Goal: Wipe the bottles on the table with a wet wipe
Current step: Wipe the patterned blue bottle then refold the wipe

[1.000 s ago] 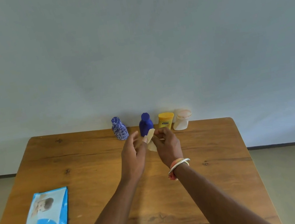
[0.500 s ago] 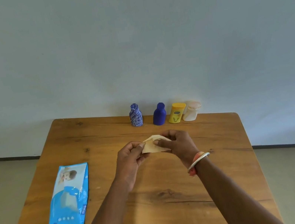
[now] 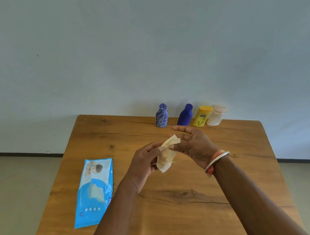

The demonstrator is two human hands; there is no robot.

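Observation:
Several bottles stand in a row at the table's far edge: a blue patterned bottle (image 3: 161, 115), a plain dark blue bottle (image 3: 185, 115), a yellow bottle (image 3: 202, 115) and a pale cream one (image 3: 216, 115). Above the table's middle I hold a crumpled, pale wet wipe (image 3: 166, 154) between both hands. My left hand (image 3: 144, 165) pinches its left side. My right hand (image 3: 193, 143) pinches its upper right edge with thumb and a finger, the other fingers stretched out. Neither hand touches a bottle.
A blue wet-wipe pack (image 3: 94, 191) lies flat on the left part of the wooden table (image 3: 185, 204). The table's far edge stands against a pale wall. Floor shows on both sides of the table.
Both hands have drawn back from the bottles toward me with the wipe. The wipe now hangs lower and looser between them. The camera view has shifted left.

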